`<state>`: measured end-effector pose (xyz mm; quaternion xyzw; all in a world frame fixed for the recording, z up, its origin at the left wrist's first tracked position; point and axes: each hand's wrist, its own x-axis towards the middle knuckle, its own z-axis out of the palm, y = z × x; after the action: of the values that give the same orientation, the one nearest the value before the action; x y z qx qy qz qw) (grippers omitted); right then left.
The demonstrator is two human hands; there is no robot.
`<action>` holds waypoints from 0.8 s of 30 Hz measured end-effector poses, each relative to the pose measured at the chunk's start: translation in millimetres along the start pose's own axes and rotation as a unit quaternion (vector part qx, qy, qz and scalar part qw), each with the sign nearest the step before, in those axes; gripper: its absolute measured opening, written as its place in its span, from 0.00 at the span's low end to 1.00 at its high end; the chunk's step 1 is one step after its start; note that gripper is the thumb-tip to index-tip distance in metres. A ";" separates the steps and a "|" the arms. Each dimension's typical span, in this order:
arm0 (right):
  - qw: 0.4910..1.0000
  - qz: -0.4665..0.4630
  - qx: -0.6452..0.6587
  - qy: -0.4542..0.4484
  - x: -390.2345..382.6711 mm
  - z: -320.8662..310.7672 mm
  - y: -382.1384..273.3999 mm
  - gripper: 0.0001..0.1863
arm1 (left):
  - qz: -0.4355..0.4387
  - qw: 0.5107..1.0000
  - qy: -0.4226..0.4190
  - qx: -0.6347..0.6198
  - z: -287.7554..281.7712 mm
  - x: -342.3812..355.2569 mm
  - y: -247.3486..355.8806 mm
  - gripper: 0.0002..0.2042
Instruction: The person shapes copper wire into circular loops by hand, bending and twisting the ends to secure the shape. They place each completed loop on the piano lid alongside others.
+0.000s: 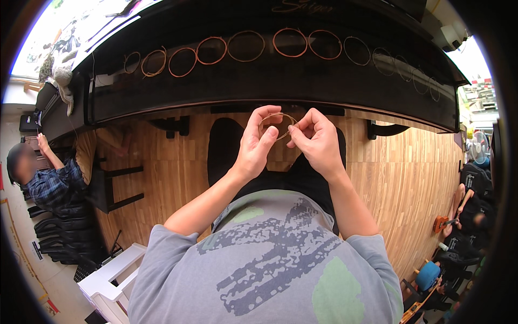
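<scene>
In front of my chest, above my lap, both hands hold one small coil of bronze-coloured wire (283, 114), which looks like an instrument string. My left hand (253, 144) grips the ring's left side between thumb and fingers. With thumb and forefinger, my right hand (318, 144) pinches the wire on the right side of the ring. Further away, a row of similar coils lies along the glossy black bench top (216, 89). Copper-coloured coils (182, 75) fill the left and middle of that row; thinner silver coils (356, 64) lie toward the right end.
A person in a plaid shirt (59, 181) sits at the far left, beside a black stool (108, 189). White furniture (110, 281) stands at lower left. Along the right edge are other seated people (469, 216), a blue round seat (428, 275) and a fan (478, 144). The floor (388, 178) is wood.
</scene>
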<state>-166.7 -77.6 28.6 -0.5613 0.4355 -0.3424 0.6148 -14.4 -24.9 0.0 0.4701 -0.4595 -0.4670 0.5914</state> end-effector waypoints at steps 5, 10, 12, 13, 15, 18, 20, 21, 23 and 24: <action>0.985 -0.087 -0.126 0.083 0.6 3.0 3.6 0.09 | -0.023 0.978 -0.140 -0.154 2.5 -2.2 1.0 0.32; 0.946 -0.164 -0.252 0.120 -2.6 13.4 8.0 0.09 | -0.002 0.991 -0.108 -0.078 10.4 -7.0 2.5 0.20; 0.942 -0.187 -0.257 0.108 -4.1 15.3 7.8 0.09 | -0.017 0.998 -0.064 -0.013 11.4 -8.7 7.9 0.14; 0.941 -0.198 -0.254 0.103 -5.3 16.5 6.2 0.08 | -0.014 0.999 -0.037 0.011 11.9 -9.6 6.6 0.12; 0.950 -0.202 -0.225 0.072 -6.4 16.2 3.0 0.08 | 0.059 0.991 -0.039 0.114 4.9 -6.7 8.3 0.12; 0.974 -0.168 -0.153 0.012 -8.4 13.0 -4.2 0.06 | 0.138 0.975 -0.041 0.170 1.5 -4.2 15.9 0.16; 0.985 -0.130 -0.116 -0.003 -11.0 12.3 -10.8 0.04 | 0.180 0.967 -0.057 0.171 -3.8 -1.9 18.3 0.18; 0.981 -0.146 -0.124 -0.007 -10.5 11.8 -11.3 0.03 | 0.168 0.971 -0.062 0.161 -8.3 -2.6 15.8 0.17; 0.974 -0.178 -0.141 -0.016 -9.2 8.7 -12.0 0.03 | 0.143 0.978 -0.046 0.145 -7.3 -4.0 14.0 0.16; 0.970 -0.185 -0.156 -0.012 -9.0 6.4 -12.5 0.04 | 0.130 0.981 -0.039 0.137 -6.9 -4.3 13.8 0.16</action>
<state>-163.4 -68.5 42.3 -0.7254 0.3647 -0.3707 0.4510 -6.5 -18.1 12.2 0.4643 -0.5987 -0.3367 0.5592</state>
